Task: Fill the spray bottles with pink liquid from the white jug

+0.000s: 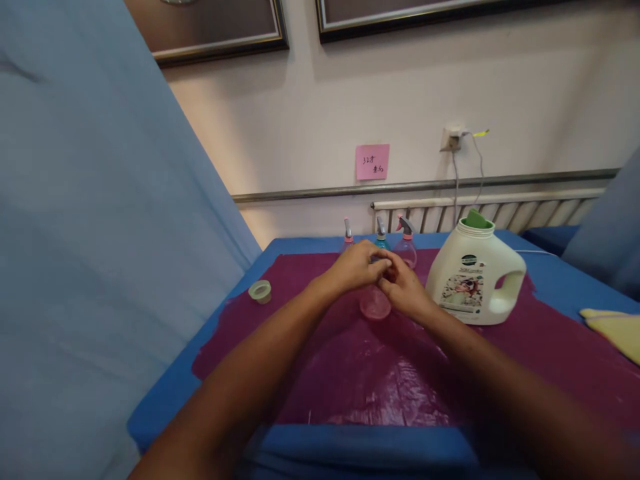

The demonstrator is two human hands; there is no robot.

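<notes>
My left hand [361, 265] and my right hand [403, 287] meet at the top of a clear pinkish bottle [375, 305], which stands upright on the table. The fingers of both are closed together around its neck, hiding the top of the bottle. Just behind them stand a pink-collared spray bottle [349, 235], a blue spray bottle [381, 241] partly covered by my fingers, and a pink spray bottle [407, 248] with a grey head. To the right of my right hand is a large cream detergent jug [465, 273] with a green piece [475, 219] in its mouth.
A small translucent cap [261, 291] lies at the left on dark red plastic sheeting [350, 387] over a blue-covered table [165, 393]. A yellow cloth [613, 330] sits at the right edge. Blue curtain [100, 233] hangs at left; a radiator [515, 210] is behind.
</notes>
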